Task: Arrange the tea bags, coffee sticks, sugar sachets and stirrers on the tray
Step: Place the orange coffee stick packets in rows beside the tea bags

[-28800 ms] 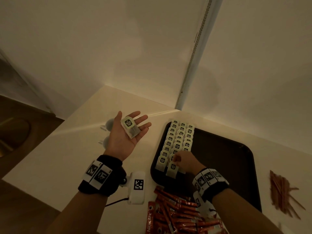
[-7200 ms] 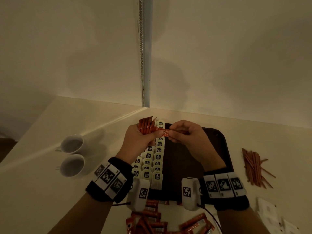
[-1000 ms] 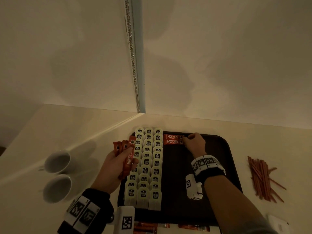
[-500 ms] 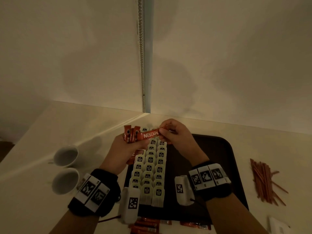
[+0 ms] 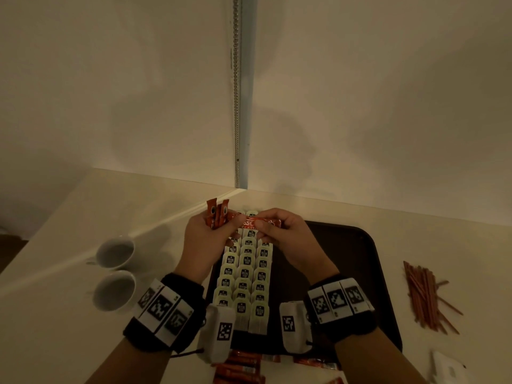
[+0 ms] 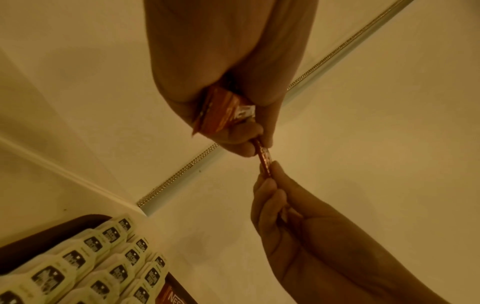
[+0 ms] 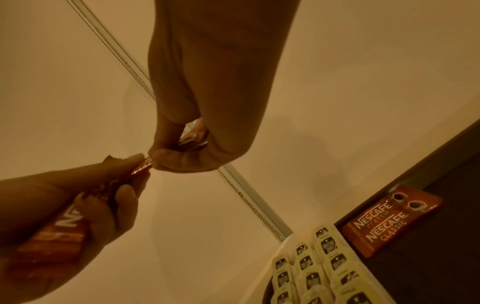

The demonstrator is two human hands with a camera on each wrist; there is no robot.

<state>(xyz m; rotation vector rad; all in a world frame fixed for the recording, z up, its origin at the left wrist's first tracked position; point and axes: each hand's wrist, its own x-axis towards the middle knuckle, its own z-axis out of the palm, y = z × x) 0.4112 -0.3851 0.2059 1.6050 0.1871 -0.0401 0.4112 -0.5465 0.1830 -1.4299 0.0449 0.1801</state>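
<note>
Left hand (image 5: pixel 203 239) gripping a bundle of Nescafé coffee sticks (image 5: pixel 217 216) upright above the tray's (image 5: pixel 349 245) far left corner. Right hand (image 5: pixel 288 239) pinching one coffee stick (image 5: pixel 250 222) crosswise, its other end at the left fingers. Tea bags (image 5: pixel 245 275) in three rows along the tray's left edge; two coffee sticks (image 7: pixel 389 221) flat beside them. Stirrers (image 5: pixel 424 295) piled on the table right of the tray.
</note>
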